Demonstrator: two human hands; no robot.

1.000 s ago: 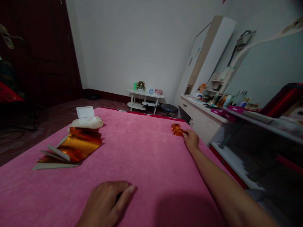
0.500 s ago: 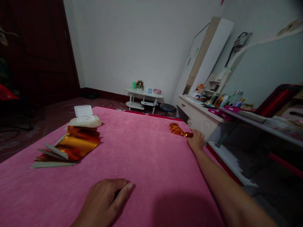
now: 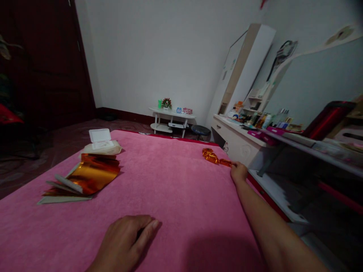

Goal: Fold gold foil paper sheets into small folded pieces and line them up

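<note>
Orange foil [image 3: 210, 156], crumpled into a strip, lies near the far right corner of the pink cover [image 3: 170, 181] in your head camera's view, its tail pinched in the fingers of your right hand [image 3: 239, 172] at the right edge. Your left hand [image 3: 124, 240] rests closer to you, fingers loosely curled in. Golden sheets [image 3: 98, 173] splay toward the left edge, before a white pack [image 3: 113, 147], lid raised, at the far left corner.
</note>
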